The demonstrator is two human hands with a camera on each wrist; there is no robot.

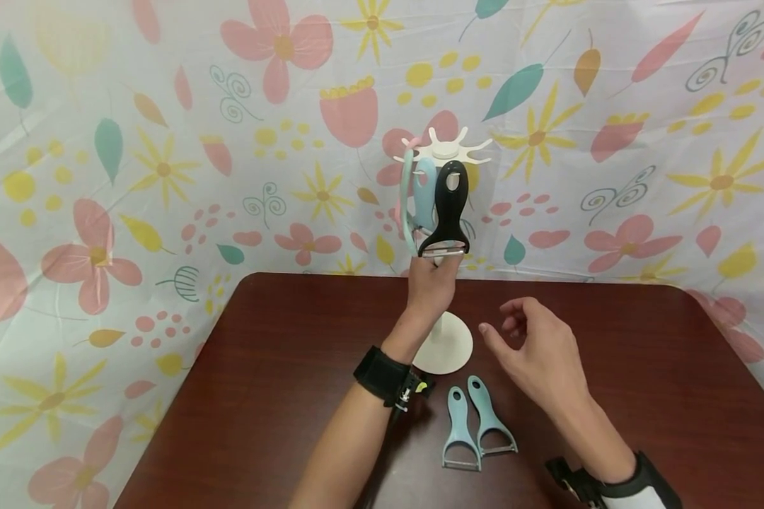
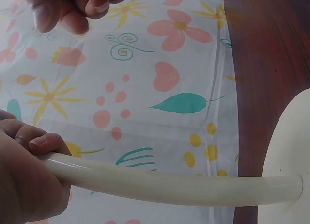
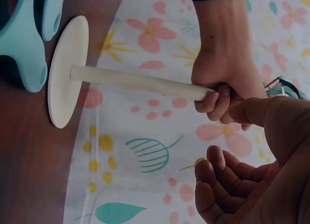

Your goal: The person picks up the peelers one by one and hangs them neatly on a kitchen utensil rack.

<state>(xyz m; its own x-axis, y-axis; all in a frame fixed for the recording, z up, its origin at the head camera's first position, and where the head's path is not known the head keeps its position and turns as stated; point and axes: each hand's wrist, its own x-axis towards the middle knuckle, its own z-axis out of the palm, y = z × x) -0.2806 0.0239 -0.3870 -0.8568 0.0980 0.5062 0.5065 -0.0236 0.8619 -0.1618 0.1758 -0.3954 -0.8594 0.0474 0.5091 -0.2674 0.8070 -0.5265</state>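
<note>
My left hand (image 1: 430, 288) grips the pole (image 2: 169, 186) of an off-white utensil stand, its fingers wrapped round the upper part. The stand's round base (image 1: 453, 348) is on the table, and its ring of hooks (image 1: 447, 150) spreads at the top. From the hooks hang a black peeler (image 1: 449, 201), a light blue peeler (image 1: 424, 189) and, at the left, a green handle (image 1: 407, 201) with something pink behind it. Right of the pole, my right hand (image 1: 544, 353) is in the air, fingers loosely bent, holding nothing. In the right wrist view the pole (image 3: 140, 82) runs into the left fist.
Two light blue peelers (image 1: 460, 424) lie side by side on the dark brown table (image 1: 280, 396), in front of the base, with their handles pointing toward it. Behind the table's far edge hangs a flowered cloth (image 1: 216, 177).
</note>
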